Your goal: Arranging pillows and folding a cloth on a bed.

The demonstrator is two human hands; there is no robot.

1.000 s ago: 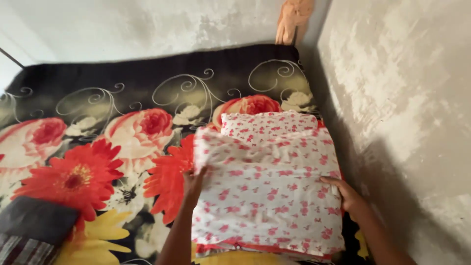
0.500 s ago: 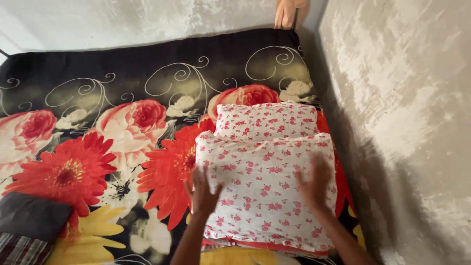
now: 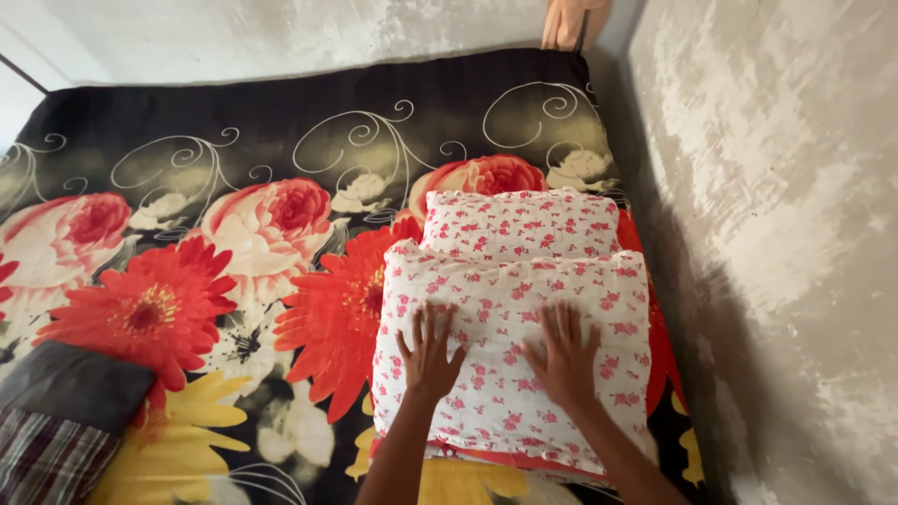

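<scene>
A folded white cloth with small red flowers [image 3: 510,290] lies on a bed covered by a black blanket with big red and yellow flowers [image 3: 234,234]. My left hand [image 3: 430,351] rests flat on the cloth's near left part, fingers spread. My right hand [image 3: 564,353] lies flat on its middle, fingers spread too. Neither hand grips anything. Just beyond the cloth sits a pillow in the same flowered fabric [image 3: 519,223], its near edge touching the cloth.
A rough plastered wall [image 3: 776,206] runs along the bed's right side, another wall behind the bed. A dark grey and checked fabric piece [image 3: 56,411] lies at the near left. A peach cloth [image 3: 566,21] hangs in the far corner.
The cloth was set down on the bed. My hands went from holding its sides to lying flat on top, and have moved toward its middle.
</scene>
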